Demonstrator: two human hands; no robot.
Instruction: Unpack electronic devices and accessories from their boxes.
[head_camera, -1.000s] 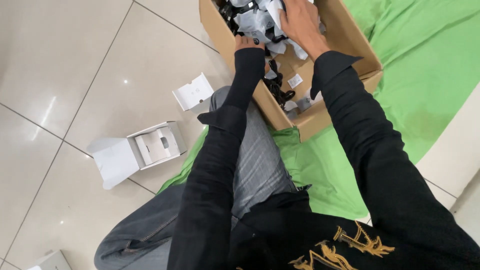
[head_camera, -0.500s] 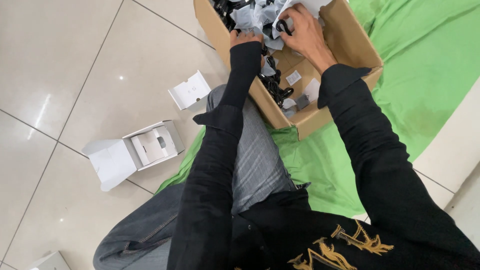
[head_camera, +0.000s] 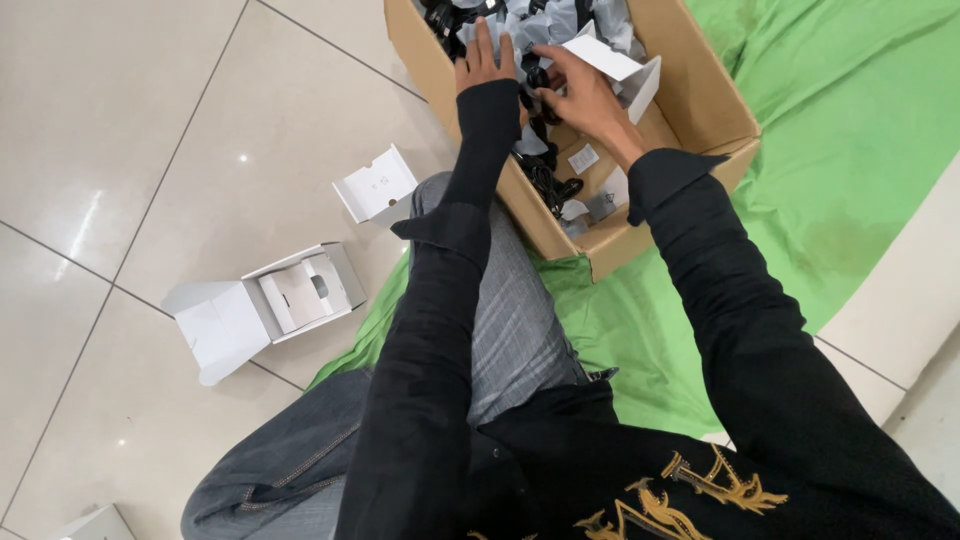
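We see both hands inside the brown cardboard box (head_camera: 690, 100): the left hand (head_camera: 483, 62) lies spread at its left wall, the right hand (head_camera: 588, 95) pinches black cables (head_camera: 540, 100); free tile floor (head_camera: 150, 120) lies left.

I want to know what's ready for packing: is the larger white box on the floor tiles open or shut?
Open: the white box has its lid flap folded out flat, and its white insert shows.

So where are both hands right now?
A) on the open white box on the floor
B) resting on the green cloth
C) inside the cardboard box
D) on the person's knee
C: the left hand and the right hand both reach into the cardboard box, among black items.
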